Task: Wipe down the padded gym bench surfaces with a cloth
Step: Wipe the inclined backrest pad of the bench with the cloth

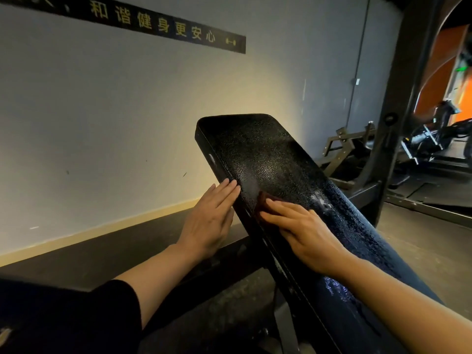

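While the left hand (210, 215) lies flat-fingered against the side edge of the inclined bench pad (268, 159), apparently steadying it, the right hand (304, 233) presses a dark reddish cloth (263, 203) onto mid-pad with straight fingers, grasping nothing.

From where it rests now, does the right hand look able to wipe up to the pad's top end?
Probably yes: the right hand presses the cloth on the pad, and nothing lies between it and the top end.
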